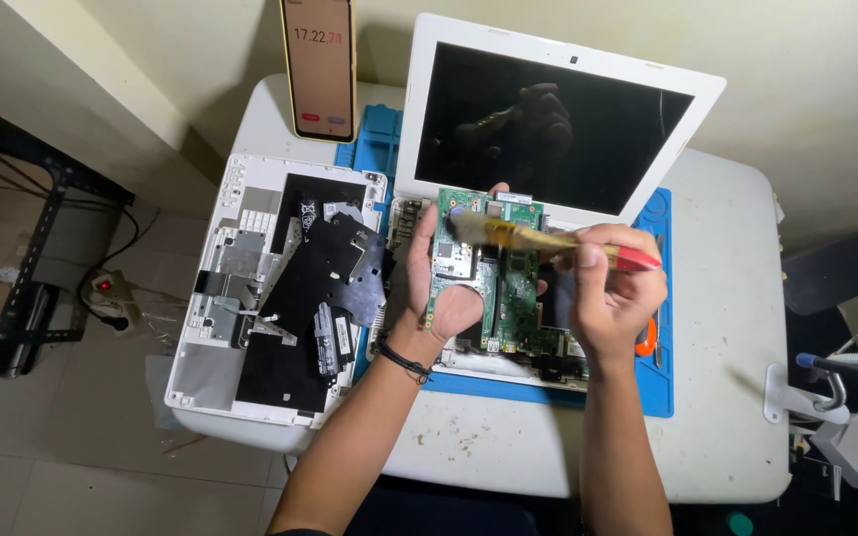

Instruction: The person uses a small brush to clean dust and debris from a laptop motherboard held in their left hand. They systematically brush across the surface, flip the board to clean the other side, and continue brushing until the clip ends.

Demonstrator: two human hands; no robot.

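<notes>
Right hand (pixel 616 288) holds brush (pixel 548 241) crosswise, bristles leftward over circuit board (pixel 508 288).

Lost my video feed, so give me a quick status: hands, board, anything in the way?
Left hand holds green circuit board over open laptop. Right hand grips brush, bristles on board. Nothing blocking.

one cam only, head-worn, looking steeply down from above the person's own forearms. faces fwd over a white table (pixel 727 397) toward the wall behind it. fairly close: table fills most of the frame, floor shows at left, a chair (pixel 841 268) at right. left hand (pixel 444 288) and right hand (pixel 613 288) sit near centre, w/ an open laptop's screen (pixel 548 129) just beyond. no 2nd view, so nothing shared.
</notes>
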